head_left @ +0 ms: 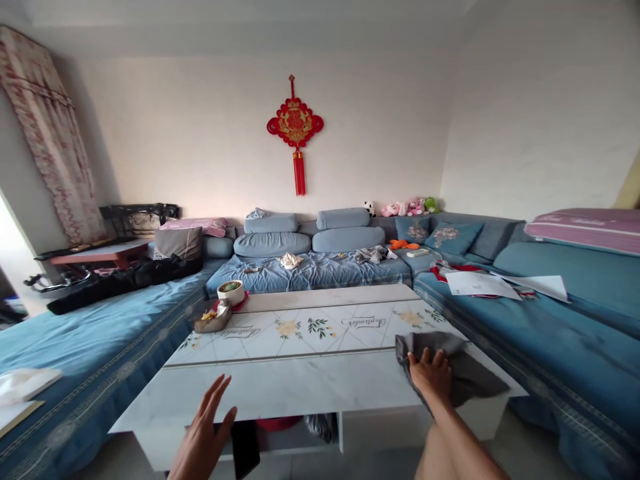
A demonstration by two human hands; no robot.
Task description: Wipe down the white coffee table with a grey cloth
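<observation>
Resting the right hand (433,377) on a grey cloth (473,380).

Marble-topped table (280,387) with grey cloth (475,377)

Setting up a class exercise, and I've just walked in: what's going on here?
A person stands at a white marble-patterned coffee table. Their right hand lies on a grey cloth on the tabletop, while their open left hand is raised near the table's edge, holding nothing. At the far end stand a white bowl and a brown pouch. Blue sofas flank the table.
</observation>
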